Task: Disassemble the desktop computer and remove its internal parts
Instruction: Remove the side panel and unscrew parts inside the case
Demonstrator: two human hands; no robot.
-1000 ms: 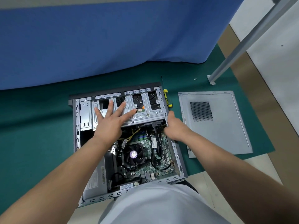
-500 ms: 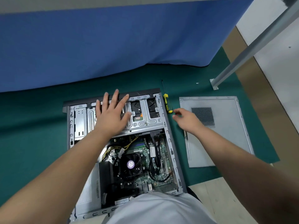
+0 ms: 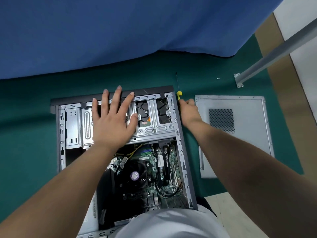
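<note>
The open desktop case [image 3: 183, 157] lies flat on the green mat, its motherboard and CPU fan [image 3: 137, 175] exposed. My left hand [image 3: 113, 121] rests flat with spread fingers on the metal drive cage [image 3: 154, 127] at the case's far end, holding nothing. My right hand [image 3: 189, 111] is just outside the case's right wall, with its fingers curled around the lower end of the yellow-handled screwdriver [image 3: 178, 93]. The screwdriver's shaft points away from me along the mat. Black cables [image 3: 163, 170] run over the board's right side.
The removed grey side panel [image 3: 243, 134] lies on the mat right of the case. A small loose screw [image 3: 218, 78] and a metal pole's foot [image 3: 238, 80] sit beyond it. A blue cloth [image 3: 120, 31] hangs at the far edge.
My right hand left the case's right edge, went to the screwdriver and closed on its handle. My left hand slid farther up the drive cage toward the front bezel.
</note>
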